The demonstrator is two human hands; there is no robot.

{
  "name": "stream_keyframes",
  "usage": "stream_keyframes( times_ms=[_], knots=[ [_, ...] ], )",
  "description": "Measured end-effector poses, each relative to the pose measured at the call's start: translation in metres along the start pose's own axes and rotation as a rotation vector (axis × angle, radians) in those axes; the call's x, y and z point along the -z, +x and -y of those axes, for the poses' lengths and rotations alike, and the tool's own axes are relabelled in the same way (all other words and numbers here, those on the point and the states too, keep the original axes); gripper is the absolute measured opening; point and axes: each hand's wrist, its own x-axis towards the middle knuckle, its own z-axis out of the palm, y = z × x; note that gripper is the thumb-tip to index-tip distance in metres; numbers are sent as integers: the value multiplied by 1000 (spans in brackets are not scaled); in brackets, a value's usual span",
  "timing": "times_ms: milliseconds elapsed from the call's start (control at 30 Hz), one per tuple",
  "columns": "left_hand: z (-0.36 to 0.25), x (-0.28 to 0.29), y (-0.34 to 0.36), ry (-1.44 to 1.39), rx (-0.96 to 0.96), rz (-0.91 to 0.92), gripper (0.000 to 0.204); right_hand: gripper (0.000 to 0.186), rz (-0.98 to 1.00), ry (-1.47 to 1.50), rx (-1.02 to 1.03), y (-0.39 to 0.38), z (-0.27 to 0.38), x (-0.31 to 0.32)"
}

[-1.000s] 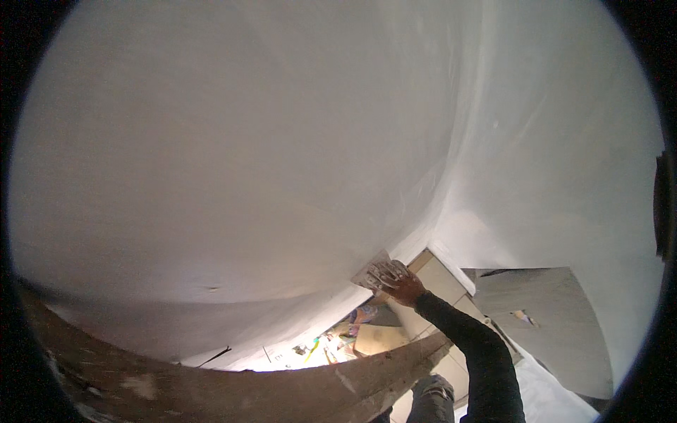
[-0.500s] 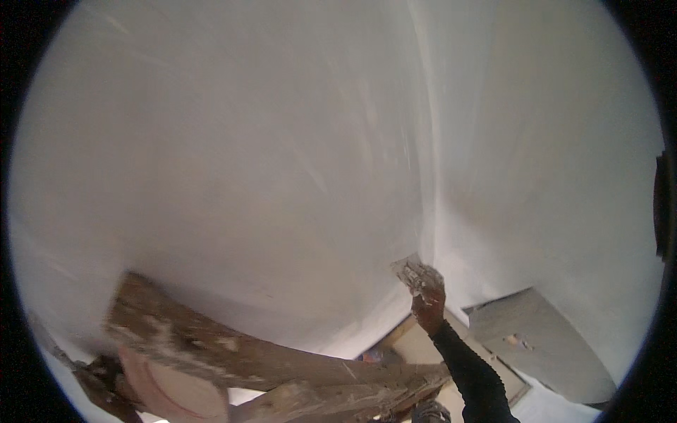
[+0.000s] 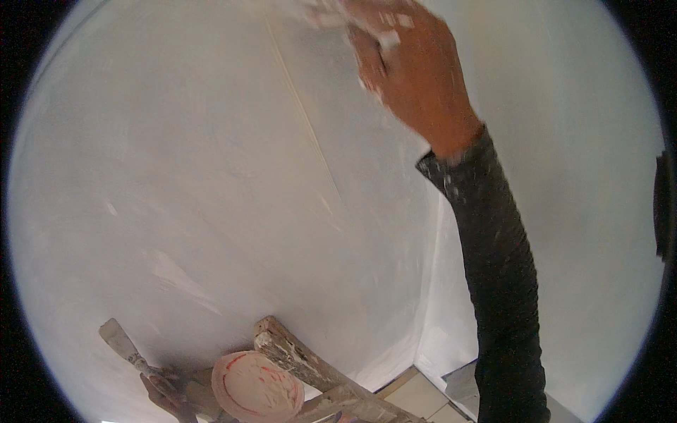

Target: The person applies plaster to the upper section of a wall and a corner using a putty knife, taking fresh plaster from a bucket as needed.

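Observation:
My right hand [image 3: 416, 77] is raised against the white wall [image 3: 211, 141] at the top of the view, its fingers curled and smeared with white putty. It closes on a flat putty scraper [image 3: 321, 10], which is blurred and partly cut off by the upper edge. At the lower left my left hand [image 3: 168, 396] grips a putty knife [image 3: 120, 340], its blade pointing up and to the left. Beside that hand is a round tub [image 3: 257, 388], pale inside with reddish streaks.
A rough wooden beam [image 3: 303, 356] spattered with white slants next to the tub. The wall meets another wall at a vertical corner [image 3: 430, 282]. Pale tile-like panels [image 3: 416, 395] show below it. A dark object [image 3: 661, 204] stands at the right rim.
My right hand has swung from low near the corner up to the top of the wall. My left hand with the putty knife has come into view, and the beam and tub have shifted in the picture.

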Motion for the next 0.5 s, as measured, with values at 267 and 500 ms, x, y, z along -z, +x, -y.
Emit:
stream_keyframes(
  times_ms=[267,500],
  knots=[
    [-31,0,-1,-26,78,25,62,32,114,312,185,118,-13,-27],
    [20,-7,5,-181,3,-198,75,34,526,129,71,-7,7,25]
  ],
)
